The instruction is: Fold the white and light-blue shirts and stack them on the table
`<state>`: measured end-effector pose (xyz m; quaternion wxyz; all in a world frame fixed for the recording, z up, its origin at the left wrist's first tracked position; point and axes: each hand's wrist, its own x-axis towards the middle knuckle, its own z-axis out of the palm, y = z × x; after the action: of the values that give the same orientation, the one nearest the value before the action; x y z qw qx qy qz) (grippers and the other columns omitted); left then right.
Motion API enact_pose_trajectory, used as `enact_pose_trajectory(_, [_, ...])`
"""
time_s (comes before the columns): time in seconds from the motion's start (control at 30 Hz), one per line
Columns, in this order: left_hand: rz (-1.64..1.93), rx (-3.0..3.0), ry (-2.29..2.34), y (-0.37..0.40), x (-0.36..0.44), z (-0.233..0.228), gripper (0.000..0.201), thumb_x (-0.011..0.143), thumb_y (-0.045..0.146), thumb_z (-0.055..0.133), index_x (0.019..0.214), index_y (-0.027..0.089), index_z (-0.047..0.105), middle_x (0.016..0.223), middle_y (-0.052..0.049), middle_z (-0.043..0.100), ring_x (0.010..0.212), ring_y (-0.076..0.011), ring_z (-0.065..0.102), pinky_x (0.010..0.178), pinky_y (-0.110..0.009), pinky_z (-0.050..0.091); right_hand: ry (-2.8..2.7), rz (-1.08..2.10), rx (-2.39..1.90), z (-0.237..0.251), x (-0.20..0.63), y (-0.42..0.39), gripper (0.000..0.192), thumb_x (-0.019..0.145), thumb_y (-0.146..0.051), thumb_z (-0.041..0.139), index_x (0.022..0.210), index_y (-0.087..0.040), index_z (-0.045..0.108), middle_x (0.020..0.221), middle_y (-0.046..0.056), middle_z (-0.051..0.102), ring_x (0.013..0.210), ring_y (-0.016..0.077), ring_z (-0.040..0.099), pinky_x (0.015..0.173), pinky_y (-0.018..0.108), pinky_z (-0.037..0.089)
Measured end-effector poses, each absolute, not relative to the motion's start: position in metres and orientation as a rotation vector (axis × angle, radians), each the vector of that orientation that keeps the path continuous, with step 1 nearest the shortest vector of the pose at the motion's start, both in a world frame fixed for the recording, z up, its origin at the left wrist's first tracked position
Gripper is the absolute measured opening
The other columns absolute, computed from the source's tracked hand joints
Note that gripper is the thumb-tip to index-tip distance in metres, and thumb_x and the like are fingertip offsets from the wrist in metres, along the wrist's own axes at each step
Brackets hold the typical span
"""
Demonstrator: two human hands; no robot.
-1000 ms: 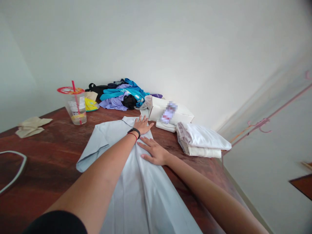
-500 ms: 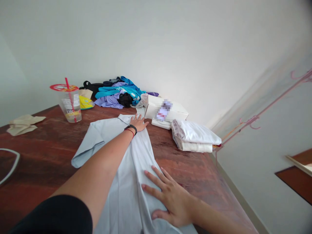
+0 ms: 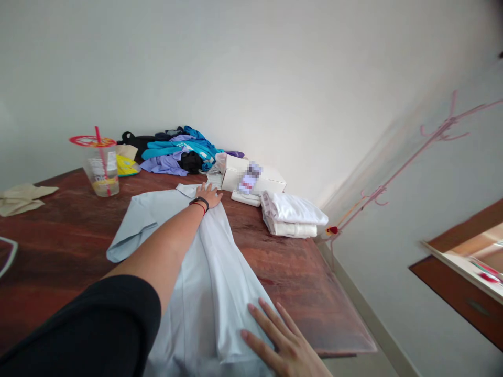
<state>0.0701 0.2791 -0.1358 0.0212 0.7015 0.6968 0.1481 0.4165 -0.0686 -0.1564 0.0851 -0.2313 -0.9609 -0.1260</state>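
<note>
Presses left hand point(image 3: 209, 196) onto a pale shirt point(image 3: 196, 298) laid out on a dark wooden desk point(image 3: 291, 277), just beside the collar point(image 3: 188, 189), with grip apart and fingers spread flat. Extends right hand point(image 3: 293, 351), partly out of frame, over the shirt's right edge lower down, likewise with grip apart and fingers fanned. Wears a black sleeve point(image 3: 98, 319), a dark wristband point(image 3: 200, 201) and a red cord on the left arm. Along the shirt, a long fold down its right side. Beyond, against the wall point(image 3: 236, 78), a heap point(image 3: 173, 149) of blue, lilac and black clothes. Right of the heap, a white box point(image 3: 271, 180) with a blurred label, and farther right a folded white stack point(image 3: 293, 212). To the left, a cup point(image 3: 100, 173) with red straw, a yellow packet point(image 3: 128, 165) just behind, and a crumpled napkin point(image 3: 23, 196) near the frame's edge. Past the desk at right, a pink rack point(image 3: 393, 173).
</note>
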Motion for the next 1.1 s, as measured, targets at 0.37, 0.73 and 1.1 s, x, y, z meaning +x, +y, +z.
enact_pose_trajectory(0.37, [0.588,2.707,1.576,0.149,0.049,-0.085,0.044,0.101,0.039,0.047,0.138,0.020,0.062,0.157,-0.011,0.046,0.147,-0.0279,0.037,0.121,-0.043,0.031,-2.677,-0.577,-0.756,-0.184,0.438,-0.086,0.049,0.106,-0.040,0.044,0.153,-0.027,0.046,0.147,0.007,0.057,0.136,0.0278,0.055,0.106,0.039,0.053])
enact_pose_trajectory(0.73, [0.182,2.666,1.257,-0.063,-0.051,-0.084,0.068,0.086,0.020,0.065,0.150,0.039,0.050,0.159,0.002,0.043,0.151,-0.0289,0.033,0.125,-0.048,0.025,-2.787,-0.266,-0.741,-0.150,0.441,-0.075,0.048,0.100,-0.034,0.059,0.148,-0.028,0.054,0.151,0.009,0.053,0.136,0.0279,0.054,0.108,0.039,0.052])
enact_pose_trajectory(1.1, [0.248,2.972,1.801,-0.010,-0.084,-0.105,0.067,0.076,-0.009,0.046,0.129,0.026,0.069,0.154,-0.007,0.051,0.150,-0.0300,0.035,0.120,-0.056,0.030,-2.754,0.538,-1.093,-0.132,0.482,-0.055,0.045,0.105,-0.038,0.047,0.150,-0.036,0.051,0.163,0.005,0.036,0.150,0.0276,0.034,0.122,0.052,0.030])
